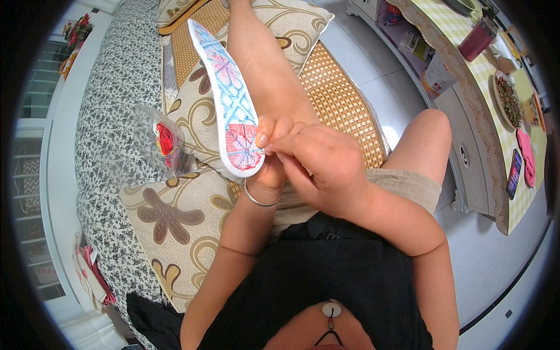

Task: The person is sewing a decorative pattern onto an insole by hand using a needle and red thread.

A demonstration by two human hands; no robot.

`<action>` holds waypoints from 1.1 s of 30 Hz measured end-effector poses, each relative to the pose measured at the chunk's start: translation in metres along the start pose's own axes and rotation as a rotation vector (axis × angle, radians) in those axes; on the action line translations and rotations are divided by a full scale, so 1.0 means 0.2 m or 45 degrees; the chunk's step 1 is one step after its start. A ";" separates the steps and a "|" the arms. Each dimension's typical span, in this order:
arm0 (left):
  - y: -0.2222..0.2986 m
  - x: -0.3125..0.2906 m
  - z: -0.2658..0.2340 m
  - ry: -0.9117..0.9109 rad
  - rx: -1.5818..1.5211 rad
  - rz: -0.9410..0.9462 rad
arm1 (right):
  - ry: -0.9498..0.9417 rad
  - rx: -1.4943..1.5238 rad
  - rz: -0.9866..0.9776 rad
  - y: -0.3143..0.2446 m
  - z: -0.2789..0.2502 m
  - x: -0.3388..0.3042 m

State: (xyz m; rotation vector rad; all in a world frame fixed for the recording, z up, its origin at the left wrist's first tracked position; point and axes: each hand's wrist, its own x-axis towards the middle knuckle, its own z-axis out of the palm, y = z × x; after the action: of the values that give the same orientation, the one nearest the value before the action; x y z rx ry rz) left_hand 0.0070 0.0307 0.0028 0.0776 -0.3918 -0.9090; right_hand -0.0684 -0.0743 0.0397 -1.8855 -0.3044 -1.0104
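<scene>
An embroidered shoe insole [233, 96] with a white rim is tilted up in front of me, heel end nearest. Blue and pink stitching covers most of it, with a red-pink block at the heel. My left hand [270, 174], a silver bangle at its wrist, grips the insole by the right side of the heel. Close against that same edge, my right hand [324, 156] pinches thumb and forefinger together. What lies in the pinch is too small to make out. Some of the left fingers are hidden behind the right hand.
A clear plastic bag [158, 143] with red and yellow thread lies to the left on patterned cushions [169, 219]. Rightward stands a cabinet with a checked tablecloth [449, 32], bearing a dark red cup [478, 39], a plate of food [507, 99], a pink cloth [525, 157] and a phone [514, 174].
</scene>
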 end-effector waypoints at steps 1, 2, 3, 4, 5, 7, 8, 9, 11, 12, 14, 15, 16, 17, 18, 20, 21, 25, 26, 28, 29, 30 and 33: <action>0.00 0.00 0.01 0.034 0.069 0.000 | -0.003 0.001 0.009 0.01 0.00 -0.01; 0.00 0.00 0.01 0.068 0.138 0.003 | -0.029 0.093 0.124 0.01 -0.01 -0.01; 0.01 0.00 0.01 0.151 0.227 0.006 | -0.062 0.181 0.236 0.02 -0.02 -0.02; 0.03 -0.02 0.02 0.235 0.315 0.009 | -0.096 0.269 0.348 0.03 -0.03 -0.03; 0.03 -0.03 0.03 0.321 0.403 0.014 | -0.092 0.482 0.551 0.05 -0.04 -0.05; 0.03 -0.04 0.06 0.452 0.580 0.065 | -0.085 0.898 0.965 0.07 -0.06 -0.07; 0.02 -0.04 0.08 0.520 0.667 0.091 | -0.115 1.037 1.039 0.09 -0.09 -0.08; 0.01 -0.05 0.10 0.587 0.750 0.113 | -0.104 1.094 1.100 0.11 -0.11 -0.10; -0.01 -0.04 0.12 0.626 0.908 0.146 | -0.079 1.206 1.223 0.16 -0.13 -0.14; -0.02 -0.05 0.11 0.621 0.986 0.161 | -0.087 1.206 1.214 0.18 -0.13 -0.16; -0.03 -0.05 0.12 0.629 1.070 0.176 | -0.087 1.194 1.239 0.19 -0.11 -0.19; -0.04 -0.05 0.14 0.643 1.077 0.173 | -0.081 1.190 1.251 0.19 -0.10 -0.19; -0.05 -0.05 0.16 0.656 1.085 0.169 | -0.071 1.246 1.268 0.18 -0.10 -0.19; -0.06 -0.05 0.16 0.676 1.150 0.212 | 0.021 1.200 1.240 0.16 -0.09 -0.18; -0.05 -0.05 0.16 0.696 1.218 0.260 | 0.108 1.157 1.206 0.14 -0.07 -0.16; -0.05 -0.05 0.17 0.727 1.359 0.317 | 0.248 0.858 1.022 0.15 -0.08 -0.16; -0.05 -0.05 0.18 0.738 1.434 0.325 | 0.299 0.606 0.867 0.17 -0.10 -0.17; -0.04 -0.08 0.18 0.777 1.509 0.298 | 0.109 -0.288 0.029 0.11 -0.19 -0.10; -0.05 -0.08 0.18 0.765 1.529 0.318 | 0.035 -0.393 -0.063 0.08 -0.17 -0.07; -0.07 -0.06 0.19 0.726 1.565 0.354 | 0.017 -0.325 -0.100 0.07 -0.13 -0.07; -0.08 -0.05 0.18 0.716 1.625 0.408 | 0.008 -0.290 -0.118 0.07 -0.13 -0.08; -0.07 -0.05 0.16 0.712 1.688 0.470 | -0.079 -0.271 -0.125 0.05 -0.16 -0.07; 0.03 -0.03 0.11 0.840 1.971 0.601 | 0.123 0.744 0.315 -0.06 -0.27 -0.07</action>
State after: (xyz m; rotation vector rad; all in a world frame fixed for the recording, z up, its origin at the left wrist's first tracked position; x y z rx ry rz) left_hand 0.0002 0.0408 0.0218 1.5881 -0.3813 0.0908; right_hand -0.1110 -0.1100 0.0478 -1.3037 -0.2659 -0.7395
